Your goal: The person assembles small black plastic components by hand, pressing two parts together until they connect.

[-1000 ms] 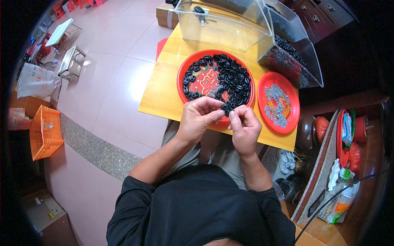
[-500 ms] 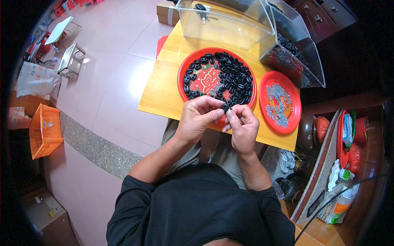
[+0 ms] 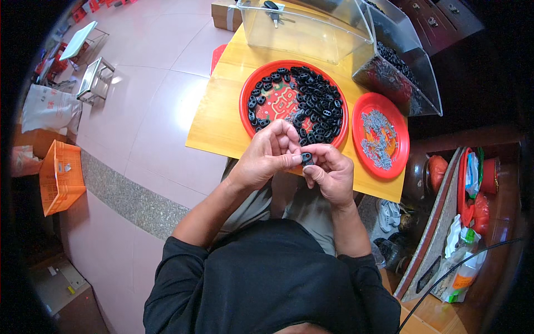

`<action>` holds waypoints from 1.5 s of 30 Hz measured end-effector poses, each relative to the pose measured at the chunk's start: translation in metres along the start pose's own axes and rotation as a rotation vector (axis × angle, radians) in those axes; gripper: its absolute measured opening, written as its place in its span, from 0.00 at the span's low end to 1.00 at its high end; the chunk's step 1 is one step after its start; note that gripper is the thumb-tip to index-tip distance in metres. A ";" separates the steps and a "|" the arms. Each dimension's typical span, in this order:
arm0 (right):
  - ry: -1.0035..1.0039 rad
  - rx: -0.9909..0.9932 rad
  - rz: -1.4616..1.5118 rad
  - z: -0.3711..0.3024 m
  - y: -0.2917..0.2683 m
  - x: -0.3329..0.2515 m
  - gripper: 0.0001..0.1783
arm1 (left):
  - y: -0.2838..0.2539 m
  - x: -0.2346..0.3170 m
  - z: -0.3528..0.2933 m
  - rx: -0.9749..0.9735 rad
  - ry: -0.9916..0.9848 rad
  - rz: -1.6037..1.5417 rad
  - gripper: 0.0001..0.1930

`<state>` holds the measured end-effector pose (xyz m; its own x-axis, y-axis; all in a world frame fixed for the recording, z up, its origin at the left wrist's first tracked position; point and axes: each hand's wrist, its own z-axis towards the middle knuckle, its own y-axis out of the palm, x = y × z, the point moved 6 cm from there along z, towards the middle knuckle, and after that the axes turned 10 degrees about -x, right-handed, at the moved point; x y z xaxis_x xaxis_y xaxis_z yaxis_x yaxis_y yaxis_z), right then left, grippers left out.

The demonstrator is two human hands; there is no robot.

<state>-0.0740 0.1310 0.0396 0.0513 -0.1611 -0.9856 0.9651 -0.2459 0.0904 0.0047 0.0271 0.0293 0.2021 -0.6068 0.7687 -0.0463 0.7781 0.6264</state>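
Observation:
Between my two hands, just off the table's near edge, is a small black plastic cord lock (image 3: 306, 158) with two holes. My left hand (image 3: 262, 157) pinches it from the left, thumb tip against its side. From the right, the thumb and forefinger of my right hand (image 3: 332, 173) grip the same cord lock. Right beyond my fingers lies a round red tray (image 3: 243, 106) with many like black pieces, heaped on its right side and lined along its left rim. Beside it to the right, a smaller red plate (image 3: 359, 149) holds tiny grey pieces, perhaps springs.
Clear plastic bins (image 3: 303, 42) stand at the back of the yellow table (image 3: 214, 131), one at the right holding more black parts. A key (image 3: 274, 18) shows at the far bin. An orange crate (image 3: 62, 178) sits on the floor at left; an open cabinet (image 3: 428, 222) is at right.
My hands have come slightly nearer to me and the cord lock has turned, its holes now showing. My left fingers have lifted and curled differently.

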 end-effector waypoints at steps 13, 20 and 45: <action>-0.039 0.079 -0.116 -0.005 -0.001 -0.002 0.10 | 0.005 -0.008 0.004 -0.092 -0.050 -0.028 0.13; 0.059 0.123 -0.193 0.009 -0.030 -0.034 0.11 | 0.009 -0.001 -0.002 0.059 -0.113 0.192 0.10; -0.220 -0.219 -1.295 0.124 -0.018 0.011 0.03 | -0.053 -0.005 -0.042 0.271 -0.145 0.271 0.05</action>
<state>-0.1228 0.0154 0.0446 -0.9511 -0.0844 -0.2971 0.3079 -0.1840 -0.9334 0.0467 -0.0044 -0.0135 0.0079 -0.4171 0.9088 -0.3385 0.8541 0.3949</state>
